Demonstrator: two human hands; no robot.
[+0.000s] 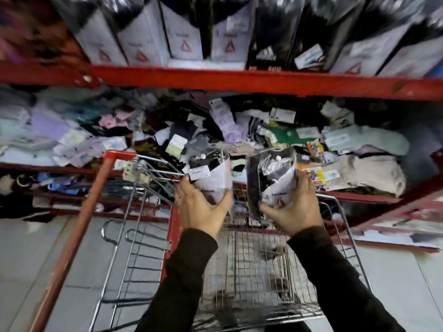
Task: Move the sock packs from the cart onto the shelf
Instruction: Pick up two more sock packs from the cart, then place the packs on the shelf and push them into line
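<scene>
My left hand point(200, 209) grips a black-and-white sock pack point(211, 172) in clear plastic, held upright above the wire cart point(242, 264). A second, similar sock pack point(272, 178) is gripped from below by my right hand point(293, 209). Both packs are raised over the cart's far end, in front of the red shelf point(239, 80). The upper level of the shelf holds a row of upright boxed sock packs point(184, 37). The picture is blurred by motion.
The middle shelf level is heaped with loose socks and packs point(239, 130). The cart's red handle point(72, 236) runs diagonally at left. Lower shelf levels point(72, 188) hold more goods. Grey tiled floor point(28, 259) lies left of the cart.
</scene>
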